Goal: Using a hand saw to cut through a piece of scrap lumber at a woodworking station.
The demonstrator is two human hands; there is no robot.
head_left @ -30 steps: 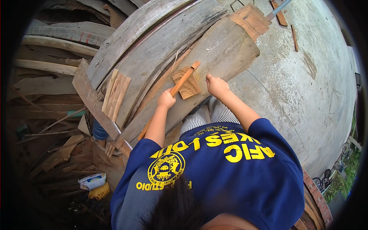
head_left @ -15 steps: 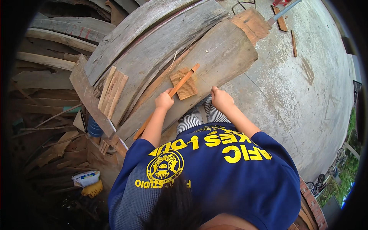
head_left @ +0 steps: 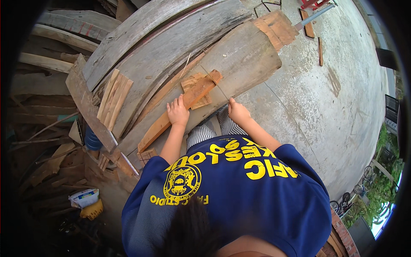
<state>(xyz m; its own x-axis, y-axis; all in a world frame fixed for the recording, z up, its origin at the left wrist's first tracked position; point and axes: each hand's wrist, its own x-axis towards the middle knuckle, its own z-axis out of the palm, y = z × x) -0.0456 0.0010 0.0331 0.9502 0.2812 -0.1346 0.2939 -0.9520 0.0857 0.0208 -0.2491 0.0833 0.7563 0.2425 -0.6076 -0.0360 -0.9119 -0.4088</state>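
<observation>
My left hand [head_left: 177, 112] lies across a reddish-brown wooden strip [head_left: 156, 129], its fingers reaching over the far edge and gripping it. The strip's broad face is turned up. Its far end rests on a small square wood block [head_left: 202, 102] on a grey plank [head_left: 239, 60]. In my closed right hand [head_left: 238, 112], to the right of the strip, is one end of a thin, straight, dark rod-like tool [head_left: 220, 89]. The tool crosses over the strip near its far end; its exact kind is too fine to make out.
Long weathered planks [head_left: 171, 55] lie to the far left, with a bundle of short sticks [head_left: 114, 99] on them. A blue container [head_left: 92, 139] stands below. Scrap wood is heaped at left. Two loose wood pieces [head_left: 320, 51] lie on the concrete floor [head_left: 317, 107].
The strip has turned from its narrow edge to its broad face. My left hand has shifted its hold. The thin tool in my right hand now crosses the strip's far end.
</observation>
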